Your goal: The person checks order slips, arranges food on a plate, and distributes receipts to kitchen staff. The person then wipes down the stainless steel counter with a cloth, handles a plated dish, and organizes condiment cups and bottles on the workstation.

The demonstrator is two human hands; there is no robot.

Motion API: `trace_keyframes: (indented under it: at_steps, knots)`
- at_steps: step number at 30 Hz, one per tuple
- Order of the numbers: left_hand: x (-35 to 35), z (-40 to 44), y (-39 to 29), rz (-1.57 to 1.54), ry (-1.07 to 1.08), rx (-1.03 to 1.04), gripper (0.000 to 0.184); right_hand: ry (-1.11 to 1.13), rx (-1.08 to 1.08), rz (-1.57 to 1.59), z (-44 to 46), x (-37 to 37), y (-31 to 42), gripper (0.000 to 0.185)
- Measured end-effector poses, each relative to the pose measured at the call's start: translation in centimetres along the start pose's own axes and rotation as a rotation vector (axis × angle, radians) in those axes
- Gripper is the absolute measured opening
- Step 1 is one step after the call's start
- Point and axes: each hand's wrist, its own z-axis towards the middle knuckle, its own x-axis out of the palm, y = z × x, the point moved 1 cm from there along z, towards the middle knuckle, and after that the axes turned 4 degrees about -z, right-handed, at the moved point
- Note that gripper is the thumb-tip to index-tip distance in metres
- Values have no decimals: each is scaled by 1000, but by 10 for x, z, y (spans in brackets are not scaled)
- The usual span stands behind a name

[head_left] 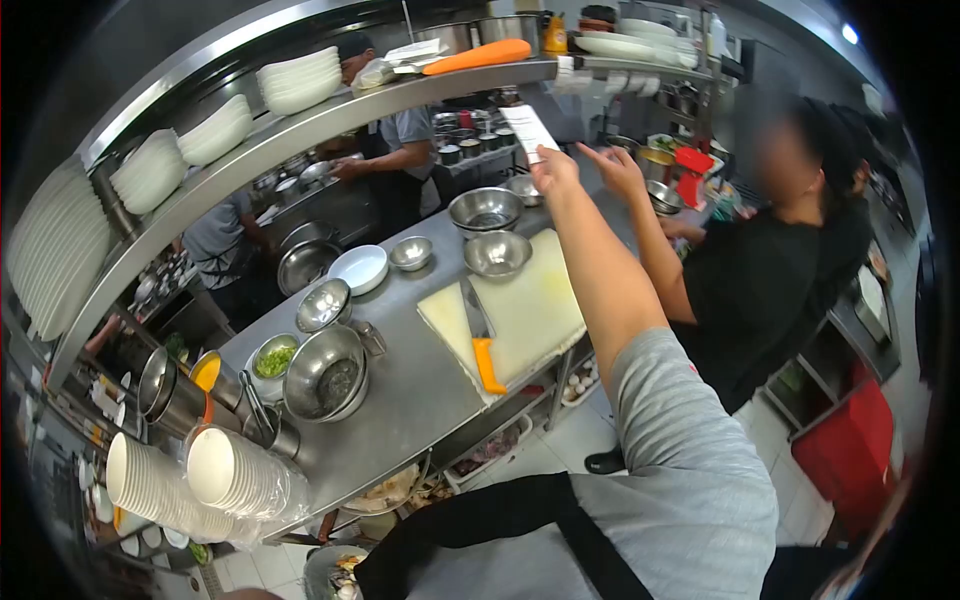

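Observation:
My right arm reaches out over the steel counter, and my right hand [553, 170] pinches a white paper slip [528, 134] with printed lines, up near the overhead shelf. Close beside it, a co-worker's hand [618, 170] points a finger toward the slip. Below my forearm lies a white cutting board [530, 300] bearing a knife with an orange handle [487, 365] and a steel bowl [498, 254]. My left hand is out of view; only a sliver of skin shows at the bottom edge.
Steel bowls [326, 372], chopped greens [274, 361] and stacked paper cups [235, 468] stand on the counter [410, 400]. White dishes [300, 80] line the overhead shelf [400, 97]. A co-worker in black [770, 280] stands at the right; others work beyond the counter.

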Motion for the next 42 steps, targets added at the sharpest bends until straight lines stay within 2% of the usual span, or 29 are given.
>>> trace_keyframes:
  at_steps: [2, 3, 4, 5, 6, 8, 9, 12, 14, 18, 21, 22, 25, 27, 29, 30, 31, 32, 33, 34, 35, 36, 37, 38, 39, 40, 42]
  knots:
    - [12, -26, 26, 159, -364, -91, 42, -94, -23, 100, 53, -4, -6, 29]
    - [33, -50, 35, 199, -655, -227, 49, -127, -35, 136, 75, -4, -6, 30]
    - [50, -67, 54, 220, -915, -262, 33, -187, -30, 182, 101, 0, -4, 26]
    - [67, -85, 72, 298, -1171, -322, 38, -210, 0, 111, 124, 0, 0, 22]
    - [81, -98, 86, 261, -1421, -475, 41, -116, -17, 172, 150, -2, 3, 21]
    - [120, -142, 131, 223, -1720, -439, 40, 49, 21, 252, 184, -11, 9, 19]
    - [142, -162, 153, 195, -1842, -431, 40, 93, 29, 278, 167, -16, 13, 20]
    - [202, -182, 211, 99, -2084, -665, 43, 194, 38, 335, 110, -30, 24, 20]
    - [256, -216, 240, -60, -2124, -844, 38, 241, 15, 352, 84, -34, 30, 20]
    - [321, -219, 276, -270, -2123, -1177, 40, 274, 8, 370, 72, -23, 42, 20]
    - [407, -268, 310, -302, -2128, -1248, 43, 231, -7, 396, 77, -5, 47, 21]
    - [426, -269, 311, -218, -2109, -1363, 43, 229, -19, 410, 83, 0, 49, 22]
    - [489, -286, 322, -176, -2169, -1364, 44, 206, -60, 420, 94, 18, 56, 21]
    - [528, -280, 322, -214, -2243, -1464, 44, 348, 30, 455, 92, 22, 58, 19]
    - [530, -243, 304, -369, -2328, -1576, 44, 441, 151, 434, 75, 9, 51, 22]
    - [514, -208, 297, -429, -2393, -1518, 42, 328, 298, 313, 58, -2, 46, 26]
    - [493, -174, 284, -476, -2475, -1454, 41, 476, 270, 183, 50, -24, 28, 28]
    - [457, -135, 265, -353, -2325, -1744, 38, 728, 339, 313, 17, -31, 9, 28]
    - [510, -169, 282, -498, -2436, -1495, 36, 530, 210, 111, -22, -48, -10, 27]
    - [506, -157, 278, -524, -2430, -1508, 39, 548, 261, 130, -66, -61, -30, 22]
    - [501, -144, 273, -551, -2423, -1521, 42, 446, 193, -15, -126, -67, -52, 14]
    - [528, -151, 291, -555, -2508, -1414, 45, 915, 211, -136, -160, -104, -84, 10]
    - [548, -150, 301, -551, -2549, -1391, 45, 839, 496, -148, -244, -99, -91, 7]
    - [567, -142, 306, -548, -2566, -1420, 45, 1111, 485, -574, -298, -121, -114, 9]
    - [589, -135, 308, -546, -2580, -1463, 45, 1443, 998, -473, -347, -120, -110, 17]
    - [606, -125, 303, -549, -2594, -1505, 45, 2062, 948, -995, -379, -137, -128, 34]
    - [645, -113, 292, -568, -2620, -1588, 45, 2657, 741, -938, -438, -150, -150, 46]
